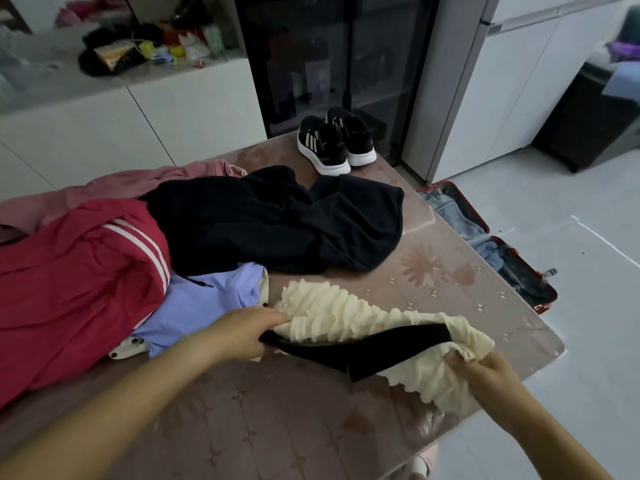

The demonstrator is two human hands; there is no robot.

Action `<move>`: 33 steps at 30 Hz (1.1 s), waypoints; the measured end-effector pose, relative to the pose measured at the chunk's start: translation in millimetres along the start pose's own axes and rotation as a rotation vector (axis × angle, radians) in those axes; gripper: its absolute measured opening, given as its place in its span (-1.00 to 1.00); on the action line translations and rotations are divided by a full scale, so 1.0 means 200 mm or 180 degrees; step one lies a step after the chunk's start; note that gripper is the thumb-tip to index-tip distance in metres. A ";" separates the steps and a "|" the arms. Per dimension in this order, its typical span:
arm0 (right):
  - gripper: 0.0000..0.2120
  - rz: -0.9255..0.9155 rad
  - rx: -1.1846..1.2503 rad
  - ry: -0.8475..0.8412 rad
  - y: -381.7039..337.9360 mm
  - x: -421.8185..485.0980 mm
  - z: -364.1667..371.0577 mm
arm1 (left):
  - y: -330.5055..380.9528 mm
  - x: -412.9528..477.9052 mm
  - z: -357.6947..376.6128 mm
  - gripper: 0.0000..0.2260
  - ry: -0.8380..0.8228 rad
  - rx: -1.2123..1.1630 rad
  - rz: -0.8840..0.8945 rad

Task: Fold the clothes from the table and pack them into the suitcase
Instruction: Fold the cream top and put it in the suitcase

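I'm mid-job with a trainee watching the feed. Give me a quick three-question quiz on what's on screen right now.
1. True or false: the sneakers stand on the table.
2. Which garment do the left hand and the right hand grip? A red jacket; B cream ruffled garment; C black garment.
3. Fill in: the open suitcase lies on the floor on the person's ___ side of the table.
Key: 1 true; 2 B; 3 right.
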State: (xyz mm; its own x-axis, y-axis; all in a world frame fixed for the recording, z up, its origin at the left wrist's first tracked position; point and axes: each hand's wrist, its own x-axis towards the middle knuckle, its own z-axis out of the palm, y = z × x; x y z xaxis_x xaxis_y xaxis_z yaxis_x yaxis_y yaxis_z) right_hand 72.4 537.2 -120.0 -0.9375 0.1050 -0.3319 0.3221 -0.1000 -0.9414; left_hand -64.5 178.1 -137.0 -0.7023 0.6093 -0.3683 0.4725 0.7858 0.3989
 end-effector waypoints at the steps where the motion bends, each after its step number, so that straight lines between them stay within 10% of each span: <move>1: -0.30 0.0070 0.0102 -0.0014 -0.01 0.01 -0.04 | 0.02 -0.01 -0.05 -0.86 -0.0237 -0.0385 -0.0046; 6: -0.22 0.0354 0.0385 -0.0003 -0.12 0.06 -0.14 | 0.13 0.05 -0.35 -0.94 -0.0949 -0.1355 -0.0204; 9: -0.30 0.0627 0.0171 0.0174 -0.14 0.17 -0.15 | 0.11 0.16 -0.42 -0.63 -0.1085 -0.1904 -0.0784; 13: -0.63 0.0769 -0.0755 0.0880 -0.08 0.34 -0.11 | 0.10 0.37 -0.25 -0.55 -0.0106 -0.2648 -0.1651; 22: -0.09 0.0176 -0.1564 0.1001 0.05 0.27 -0.04 | 0.19 0.31 0.09 0.03 0.1002 -0.2044 -0.1462; 33: -0.40 -0.0671 -0.2237 0.0425 0.24 0.27 -0.14 | 0.31 0.24 0.22 -0.57 0.1521 -0.1548 -0.0272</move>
State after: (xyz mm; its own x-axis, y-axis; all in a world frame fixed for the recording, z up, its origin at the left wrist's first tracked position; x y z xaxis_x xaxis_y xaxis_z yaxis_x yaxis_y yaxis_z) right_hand 40.8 565.1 -185.0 -0.9791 0.1758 -0.1022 0.1876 0.5871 -0.7875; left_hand -45.3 261.2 -167.6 -0.9371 0.3456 -0.0490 0.1905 0.6240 0.7578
